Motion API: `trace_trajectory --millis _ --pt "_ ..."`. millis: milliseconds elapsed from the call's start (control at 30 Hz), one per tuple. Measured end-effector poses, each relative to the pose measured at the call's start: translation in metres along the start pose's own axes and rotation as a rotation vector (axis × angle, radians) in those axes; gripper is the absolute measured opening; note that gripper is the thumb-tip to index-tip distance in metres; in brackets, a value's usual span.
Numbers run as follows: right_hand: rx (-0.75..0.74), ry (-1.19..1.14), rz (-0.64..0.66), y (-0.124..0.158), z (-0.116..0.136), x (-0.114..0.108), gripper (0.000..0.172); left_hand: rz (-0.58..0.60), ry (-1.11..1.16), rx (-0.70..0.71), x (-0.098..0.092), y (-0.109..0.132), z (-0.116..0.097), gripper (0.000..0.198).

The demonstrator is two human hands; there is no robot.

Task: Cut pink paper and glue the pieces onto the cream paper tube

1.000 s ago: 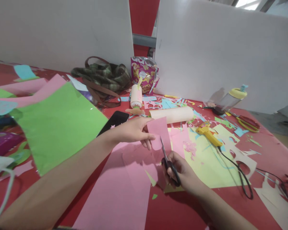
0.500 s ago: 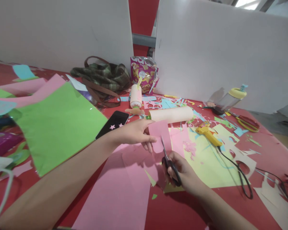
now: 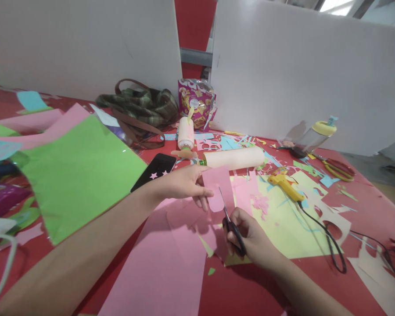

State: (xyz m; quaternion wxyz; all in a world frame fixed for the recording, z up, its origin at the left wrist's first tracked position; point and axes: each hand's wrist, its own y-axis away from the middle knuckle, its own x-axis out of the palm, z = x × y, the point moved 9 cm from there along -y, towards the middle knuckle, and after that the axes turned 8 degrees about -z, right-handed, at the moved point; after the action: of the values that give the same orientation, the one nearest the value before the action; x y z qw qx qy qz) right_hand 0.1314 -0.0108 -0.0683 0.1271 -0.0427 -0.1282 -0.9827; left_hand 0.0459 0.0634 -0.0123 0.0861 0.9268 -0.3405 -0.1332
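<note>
My left hand (image 3: 191, 186) pinches a small piece of pink paper (image 3: 221, 180) by its left side, raised over the table. Black-handled scissors (image 3: 234, 235) are gripped in my right hand (image 3: 250, 237), fingers through the loops. Their blades point up and away, lying along a cut in the pink piece. Below both hands are larger pink sheets (image 3: 161, 267), overlapping one another. A black phone (image 3: 154, 170) with pink star shapes on it rests beside my left wrist.
A yellow glue gun (image 3: 288, 186) with a black cord lies on pale yellow paper (image 3: 283, 241). Behind are a cream paper-covered roll (image 3: 235, 158), a snack bag (image 3: 197, 103) and a plaid bag (image 3: 145, 105). Green paper (image 3: 82, 175) spreads at left. A clear bottle (image 3: 314, 138) leans at right.
The scissor blades look a little more closed than before, still on the pink piece. Both hands keep nearly the same place; the view has shifted very slightly.
</note>
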Motion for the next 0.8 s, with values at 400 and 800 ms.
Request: trace_trajectory --millis 400,800 --pt "-0.026 -0.127 0.044 -0.001 -0.001 0.002 0.039 0.078 0.043 0.003 0.015 0.002 -0.004 0.021" --pt "-0.002 -0.065 0.01 0.0 0.002 0.0 0.037 0.073 0.005 -0.048 0.017 0.001 0.0 0.027"
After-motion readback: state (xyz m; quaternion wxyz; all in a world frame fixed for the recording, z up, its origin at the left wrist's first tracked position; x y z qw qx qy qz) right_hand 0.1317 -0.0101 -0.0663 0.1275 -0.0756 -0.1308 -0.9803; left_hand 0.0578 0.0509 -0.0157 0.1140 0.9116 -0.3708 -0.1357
